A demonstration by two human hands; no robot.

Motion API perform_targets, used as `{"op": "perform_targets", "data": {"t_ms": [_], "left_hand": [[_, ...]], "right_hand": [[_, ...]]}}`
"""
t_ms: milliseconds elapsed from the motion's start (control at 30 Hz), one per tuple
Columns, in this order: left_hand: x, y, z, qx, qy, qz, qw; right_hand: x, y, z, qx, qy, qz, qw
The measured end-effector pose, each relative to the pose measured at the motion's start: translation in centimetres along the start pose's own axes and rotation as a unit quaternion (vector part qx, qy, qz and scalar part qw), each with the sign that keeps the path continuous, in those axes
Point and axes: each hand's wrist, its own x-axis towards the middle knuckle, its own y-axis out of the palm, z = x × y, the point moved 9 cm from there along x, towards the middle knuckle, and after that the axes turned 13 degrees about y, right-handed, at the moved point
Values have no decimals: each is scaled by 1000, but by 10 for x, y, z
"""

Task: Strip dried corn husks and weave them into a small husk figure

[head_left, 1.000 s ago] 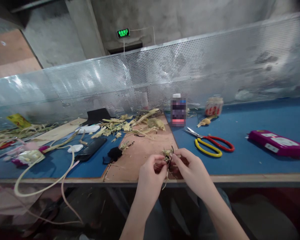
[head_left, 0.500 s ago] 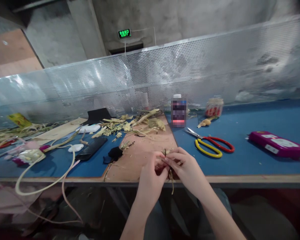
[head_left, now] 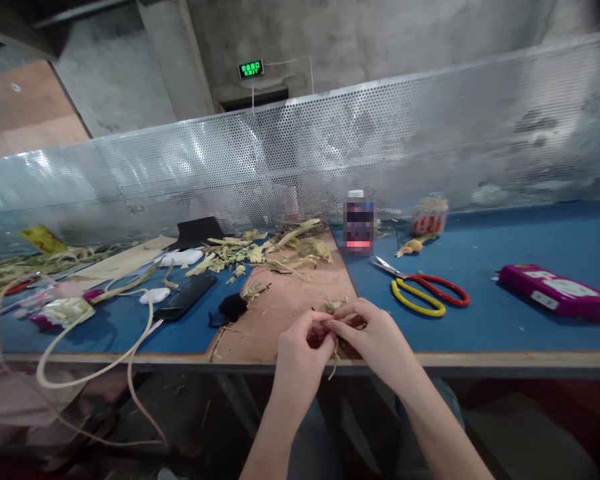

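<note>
Over the front edge of the brown board (head_left: 300, 293), my left hand (head_left: 305, 343) and my right hand (head_left: 365, 330) meet with fingertips pinched together. Between them is a thin dried plant strand (head_left: 334, 363), whose lower end hangs below the fingers. A pale frayed tuft (head_left: 334, 306) shows just above the fingertips; whether it belongs to the strand I cannot tell. My fingers hide most of what is held. To the right of my right hand lie scissors (head_left: 420, 293) with one red and one yellow handle, their blades apart.
Dried husks (head_left: 300, 247) lie at the board's back. A phone (head_left: 186, 299) with a looping pale cable (head_left: 45, 363) and a black cloth-like piece (head_left: 231, 307) are on the left. A bottle (head_left: 359, 227), a jar (head_left: 430, 217) and a purple packet (head_left: 555, 290) stand or lie rightward.
My fingertips have shifted slightly and closed in tighter. The strand's hanging end has swung a little left and shows less below my hands. The dark band on it is now hidden.
</note>
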Motion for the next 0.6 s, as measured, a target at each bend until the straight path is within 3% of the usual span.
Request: {"op": "perform_targets", "data": {"t_ms": [233,600], "left_hand": [[0,-3,5,8,-14,-14,1000],[0,-4,2,18,-6,-12,1000]], "right_hand": [[-6,-2,5,49,-47,97,993],[-11,3,9,-23,-117,61,991]]}}
